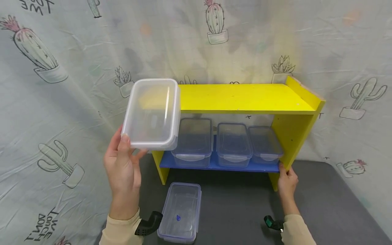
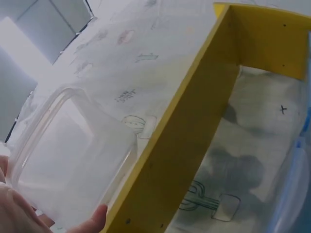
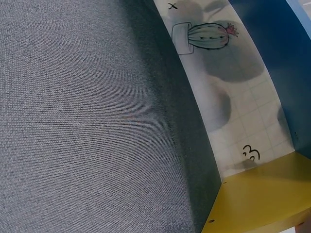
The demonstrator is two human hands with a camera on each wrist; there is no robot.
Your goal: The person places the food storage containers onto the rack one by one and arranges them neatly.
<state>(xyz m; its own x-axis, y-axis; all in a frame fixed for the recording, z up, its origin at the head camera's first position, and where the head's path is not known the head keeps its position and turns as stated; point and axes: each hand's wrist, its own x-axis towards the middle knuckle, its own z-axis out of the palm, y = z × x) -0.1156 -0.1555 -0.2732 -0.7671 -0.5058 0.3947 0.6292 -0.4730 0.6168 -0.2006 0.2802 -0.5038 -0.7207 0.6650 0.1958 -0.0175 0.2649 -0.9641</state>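
In the head view my left hand (image 1: 124, 170) grips the lower left corner of a clear plastic food container (image 1: 150, 114) with a white-rimmed lid, thumb on the lid side. The container is raised in front of the left end of a yellow and blue shelf (image 1: 232, 98). In the left wrist view the container (image 2: 73, 155) is beside the yellow board (image 2: 170, 126), with fingertips along its lower edge. My right hand (image 1: 288, 182) holds the shelf's right side panel near the blue board's end. Only part of its grip shows.
On the blue lower board (image 1: 214, 166) stand three lidded clear containers, left (image 1: 196, 139), middle (image 1: 234, 144) and right (image 1: 264, 143). Another lidded container (image 1: 180, 211) with a blue drop mark lies on the dark grey table (image 1: 232, 207). A cactus-print sheet (image 1: 245, 51) hangs behind.
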